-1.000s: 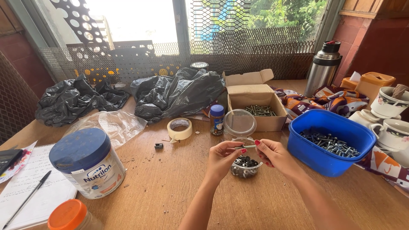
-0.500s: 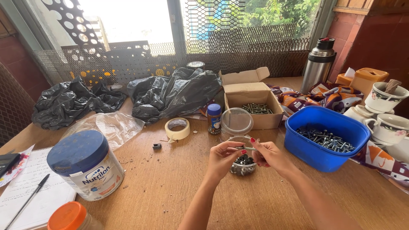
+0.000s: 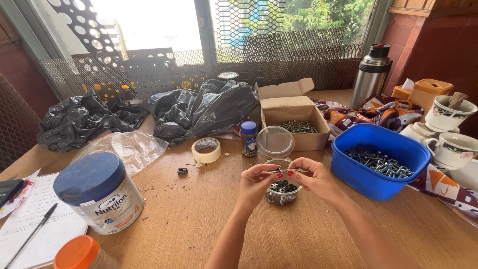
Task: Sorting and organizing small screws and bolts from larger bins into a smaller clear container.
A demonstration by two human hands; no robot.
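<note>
Both hands meet over the table centre; left hand [image 3: 256, 182] and right hand [image 3: 312, 178] each pinch one end of a long bolt [image 3: 287, 171], held level between the fingertips; fingers clenched lightly on it, not released. The bolt sits directly above a small clear cup of nuts [image 3: 282, 192], which stands on the wooden table [image 3: 199, 219] between the wrists.

Step in hand, as judged: fitting a small part onto the bolt shank; whether a nut or washer is already on it cannot be told, the fingertips cover that part.

Surroundings by clock face from the cup: blue tub of bolts [image 3: 381, 159] at 3 o'clock, near; open cardboard box [image 3: 294, 119] with more screws at 12 to 1; clear lid [image 3: 275, 141] at 12, just behind; small blue-capped jar [image 3: 249, 138] at 11; tape roll [image 3: 206, 150] at 10; large blue-lidded tin [image 3: 99, 192] at 9, well apart.

Next move calls for: one hand steadying the shank, the other turning; bolt kept over the cup so a dropped piece falls in.
</note>
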